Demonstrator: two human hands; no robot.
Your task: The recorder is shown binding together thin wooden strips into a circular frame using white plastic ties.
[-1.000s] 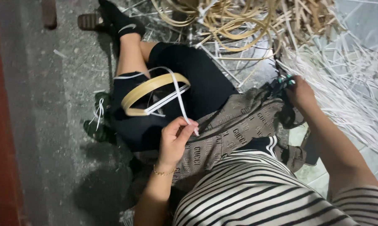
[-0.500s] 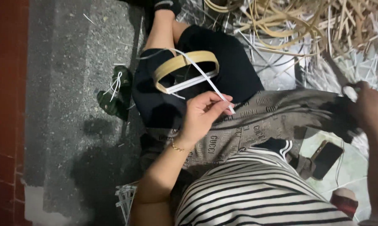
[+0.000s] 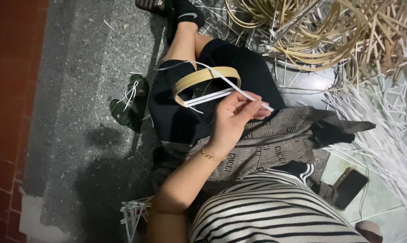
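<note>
While it rests over the lap, the left hand (image 3: 232, 119) pinches a white strip (image 3: 239, 90) looped through a bamboo ring (image 3: 205, 76). The right hand is out of view, so its state cannot be told.

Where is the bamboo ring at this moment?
In the head view, the bamboo ring rests on the person's lap just above centre, a white strip wound across it and running to the left hand.

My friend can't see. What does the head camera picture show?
A seated person's left hand pinches a white strip wrapped around a tan bamboo ring on their lap. Loose bamboo strips lie piled on the floor.
</note>
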